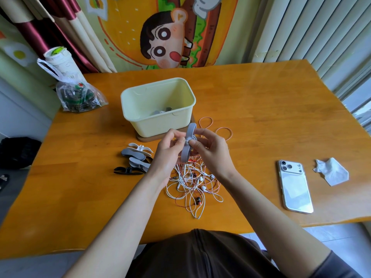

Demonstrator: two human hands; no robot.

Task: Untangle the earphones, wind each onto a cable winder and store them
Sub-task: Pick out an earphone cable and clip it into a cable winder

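Note:
A grey cable winder stands upright between my two hands, above the table. My right hand grips its middle with thumb and fingers. My left hand pinches a white earphone cable at the winder's waist. Below them lies a tangle of white, pink and red earphones. A pink cable loops out behind my right hand. Spare winders in white, grey and black lie left of the tangle. The pale yellow storage box stands behind, with a few wound winders inside.
A phone lies face down on the right, a crumpled tissue beyond it. A plastic bag and a paper-wrapped roll sit at the table's back left. The box rests on a wooden lid.

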